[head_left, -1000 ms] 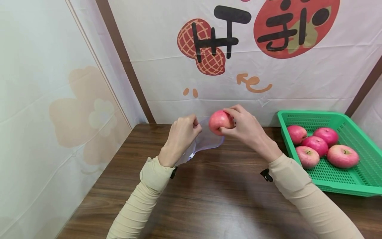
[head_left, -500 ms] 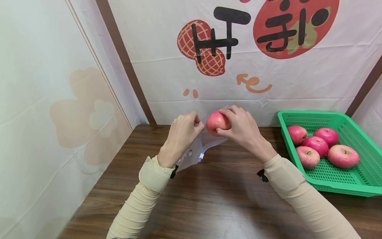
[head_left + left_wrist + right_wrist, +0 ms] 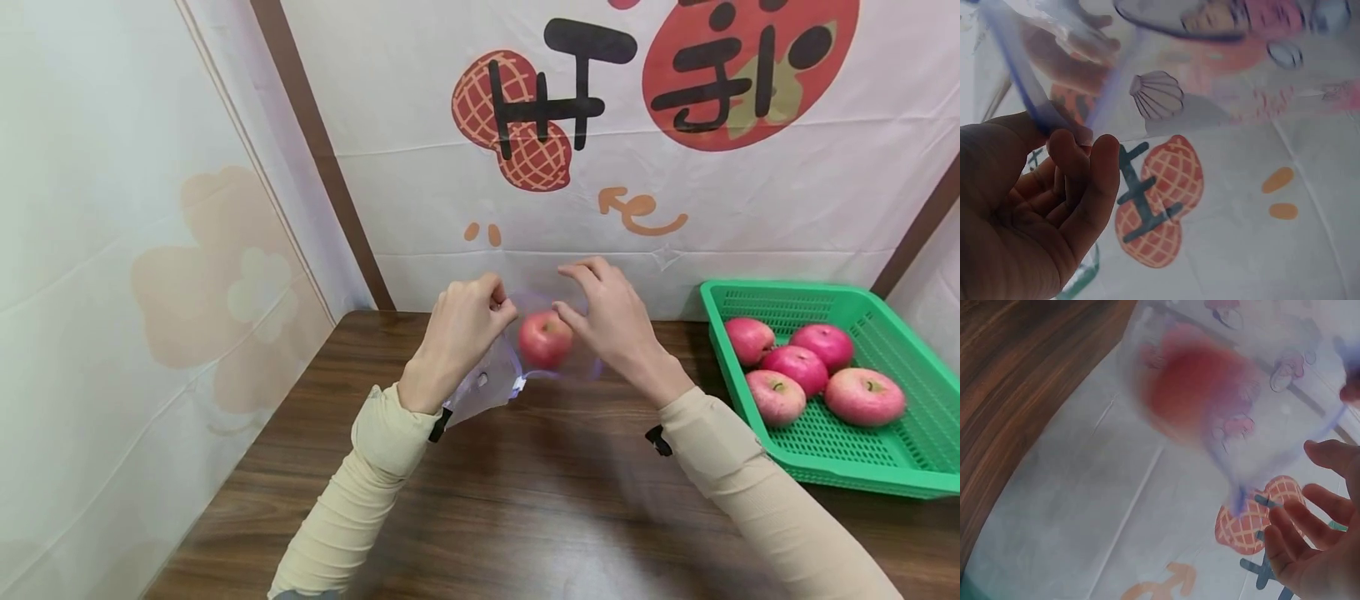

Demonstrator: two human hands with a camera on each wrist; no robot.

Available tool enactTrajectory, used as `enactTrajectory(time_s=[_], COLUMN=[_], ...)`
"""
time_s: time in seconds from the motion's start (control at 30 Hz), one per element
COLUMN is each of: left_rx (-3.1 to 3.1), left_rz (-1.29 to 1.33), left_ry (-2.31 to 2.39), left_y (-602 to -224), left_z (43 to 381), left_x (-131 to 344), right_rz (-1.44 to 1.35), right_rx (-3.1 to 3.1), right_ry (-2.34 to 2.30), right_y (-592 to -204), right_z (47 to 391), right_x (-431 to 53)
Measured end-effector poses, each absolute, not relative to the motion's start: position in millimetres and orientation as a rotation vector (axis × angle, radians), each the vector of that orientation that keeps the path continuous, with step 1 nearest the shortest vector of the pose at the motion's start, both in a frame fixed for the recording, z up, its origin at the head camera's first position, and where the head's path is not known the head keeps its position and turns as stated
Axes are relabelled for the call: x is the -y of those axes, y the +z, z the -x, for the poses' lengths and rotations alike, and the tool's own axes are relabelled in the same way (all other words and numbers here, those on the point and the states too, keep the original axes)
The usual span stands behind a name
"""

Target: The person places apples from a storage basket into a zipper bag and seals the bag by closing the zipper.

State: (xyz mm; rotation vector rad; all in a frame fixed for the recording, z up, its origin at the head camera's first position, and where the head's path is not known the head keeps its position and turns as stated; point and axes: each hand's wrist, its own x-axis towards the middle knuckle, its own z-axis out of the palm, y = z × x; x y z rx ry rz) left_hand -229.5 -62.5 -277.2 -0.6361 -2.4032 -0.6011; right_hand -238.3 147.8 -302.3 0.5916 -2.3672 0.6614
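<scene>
My left hand (image 3: pixel 459 333) pinches the purple-edged rim of a clear printed zip bag (image 3: pixel 478 396) between thumb and fingers. In the left wrist view the bag (image 3: pixel 1222 87) carries a seashell print. A white slider (image 3: pixel 519 384) sits on its edge. Between the hands, a red apple (image 3: pixel 545 342) is inside the bag; it is blurred in the right wrist view, behind printed plastic. My right hand (image 3: pixel 617 329) is just right of the apple, thumb and fingers spread apart and holding nothing. In the right wrist view the fingers (image 3: pixel 1329 509) stand clear of the apple (image 3: pixel 1188 390).
A green perforated basket (image 3: pixel 855 471) holding several apples (image 3: pixel 865 397) stands at the right of the dark wooden table (image 3: pixel 525 508). White printed cloth (image 3: pixel 420 200) hangs behind the table, and another cloth (image 3: pixel 112 375) along the left side.
My right hand brought the apple left to the bag mouth and let go of it. The apple has dropped lower, into the bag. The left hand keeps its pinch, barely moving.
</scene>
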Motion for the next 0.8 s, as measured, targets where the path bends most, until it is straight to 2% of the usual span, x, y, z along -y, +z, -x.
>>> enactTrajectory(time_s=[0.27, 0.8], left_rx=[2.475, 2.471], left_rz=[0.534, 0.560], left_ry=[-0.640, -0.674], left_y=[-280.9, -285.0], left_z=[240.5, 241.9], left_x=[72.9, 74.7], right_rz=[-0.538, -0.397], right_rx=[2.463, 2.550], right_ry=[0.674, 0.646], right_y=[-304.6, -298.9], right_z=[232.5, 220.1], right_x=[-174.2, -228.2])
